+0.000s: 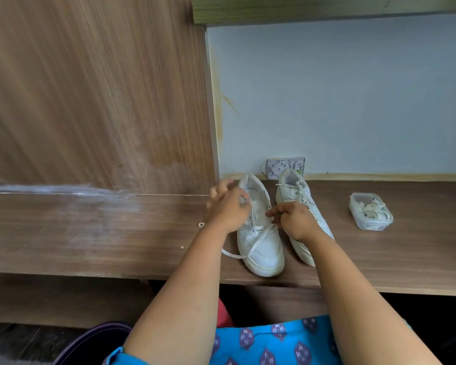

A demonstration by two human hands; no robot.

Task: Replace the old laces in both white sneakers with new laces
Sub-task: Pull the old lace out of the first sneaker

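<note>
1. Head view, centre of frame: two white sneakers stand side by side on the tabletop [379,259], toes toward the lower edge. Left sneaker [261,243] is partly unlaced; right sneaker [298,196] is laced up its tongue.
2. Left hand [228,209] sits over the upper eyelets of the left sneaker, fingers curled. It looks to be pinching the lace, but motion blur hides the contact, so I cannot tell its closure.
3. Right hand [292,219] is just right of the same sneaker, thumb and fingers pinched together at the lace [256,241]. Hands are apart, one on each side of the tongue. Judgement: this lets each hand work one side of the eyelet rows.
4. A loose run of lace crosses the toe and trails onto the tabletop at lower left of the shoe.
5. Right of frame: clear plastic box [370,211], open, holding pale laces, likely the spares kept within reach.
6. Judgement: task is at an early stage.
</note>
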